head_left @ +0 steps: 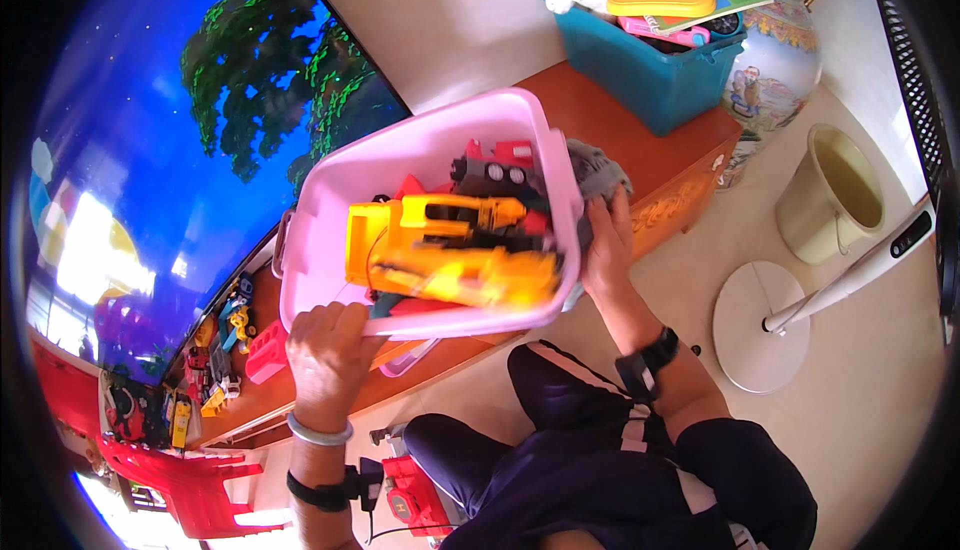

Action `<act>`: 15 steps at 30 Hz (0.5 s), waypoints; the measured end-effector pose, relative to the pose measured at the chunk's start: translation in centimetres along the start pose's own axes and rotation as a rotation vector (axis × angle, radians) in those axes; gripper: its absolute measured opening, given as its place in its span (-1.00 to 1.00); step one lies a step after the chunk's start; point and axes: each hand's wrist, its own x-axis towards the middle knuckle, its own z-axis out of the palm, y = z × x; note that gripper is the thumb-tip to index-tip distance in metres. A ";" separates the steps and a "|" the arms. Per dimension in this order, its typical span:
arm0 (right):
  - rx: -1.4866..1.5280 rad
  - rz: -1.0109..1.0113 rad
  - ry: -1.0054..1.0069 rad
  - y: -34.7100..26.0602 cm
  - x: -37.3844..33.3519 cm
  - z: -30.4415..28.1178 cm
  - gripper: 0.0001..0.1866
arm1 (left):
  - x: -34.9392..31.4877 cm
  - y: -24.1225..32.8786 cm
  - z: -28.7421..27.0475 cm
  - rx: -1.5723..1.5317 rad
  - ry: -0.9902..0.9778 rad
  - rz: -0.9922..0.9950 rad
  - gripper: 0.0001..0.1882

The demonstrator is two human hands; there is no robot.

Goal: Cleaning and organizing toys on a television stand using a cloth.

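Note:
A pink plastic storage bin [325, 195] is tilted in front of me, held above the wooden cabinet. My left hand [328, 350] is closed over its near left rim. At the bin's right outer wall, my right hand [608, 245] is closed on a grey cloth [597, 172], pressing it against the bin; some of its fingers are hidden. Inside the bin lie toy vehicles: a yellow construction toy [450, 268], partly blurred, and a dark grey and red toy [490, 176] behind it.
A teal bin [645, 75] full of toys and books stands on the orange-brown cabinet [560, 90]. A large screen [130, 140] rises at left, with several small toy vehicles [215, 355] below. On the right are a beige bucket [825, 195] and a white round stand base [760, 350].

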 end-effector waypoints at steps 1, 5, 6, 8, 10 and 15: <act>-0.025 -0.102 0.039 -0.1 -0.6 -1.0 -0.56 | 0.9 1.6 0.3 0.016 0.016 -0.008 -0.66; -0.162 -0.395 0.442 -3.5 -1.1 -3.9 -0.58 | 5.7 6.8 1.5 0.030 -0.032 -0.039 -0.65; -0.170 -0.415 0.433 -5.7 -0.6 -4.2 -0.58 | 7.0 7.7 1.5 0.028 -0.123 -0.085 -0.67; -0.198 -0.588 0.324 -10.1 -0.9 -3.4 -0.55 | 9.6 8.3 1.2 -0.063 -0.189 -0.119 -0.67; -0.154 -0.553 0.343 -11.0 -0.2 -3.4 -0.54 | 10.5 8.9 0.9 -0.153 -0.265 -0.149 -0.63; -0.195 -0.382 0.373 -7.6 3.3 -3.3 -0.50 | 8.2 3.1 -1.0 -0.278 -0.156 0.226 -0.49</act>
